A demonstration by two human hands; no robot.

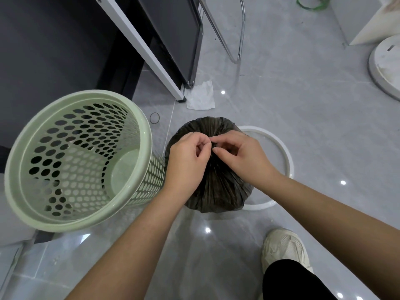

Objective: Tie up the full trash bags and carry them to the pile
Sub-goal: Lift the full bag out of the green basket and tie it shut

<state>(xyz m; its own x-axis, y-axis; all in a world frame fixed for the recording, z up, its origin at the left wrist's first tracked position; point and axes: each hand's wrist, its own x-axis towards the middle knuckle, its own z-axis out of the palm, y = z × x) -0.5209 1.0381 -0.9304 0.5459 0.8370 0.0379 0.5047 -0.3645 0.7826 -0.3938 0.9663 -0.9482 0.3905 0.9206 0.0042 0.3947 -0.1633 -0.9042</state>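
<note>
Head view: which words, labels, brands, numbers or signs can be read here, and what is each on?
None can be read. The trash bag, green basket, white ring, crumpled paper and shoe show no legible print.

There was one trash bag [216, 187], dark and full, on the floor in the middle. One pale green basket [75, 156] with holed walls stood just to its left. One white ring [279, 148] lay on the floor at the bag's right, partly hidden behind it. Two hands were in view, the left hand [186, 159] and the right hand [242, 156], both at the bag's top. One pale shoe [285, 250] showed near, on the right. One thin rubber band [155, 118] lay beyond the basket, and one crumpled white paper [201, 96] farther off. One bent chrome tube [236, 29] stood far back. One round white base [385, 66] sat at the far right edge.
</note>
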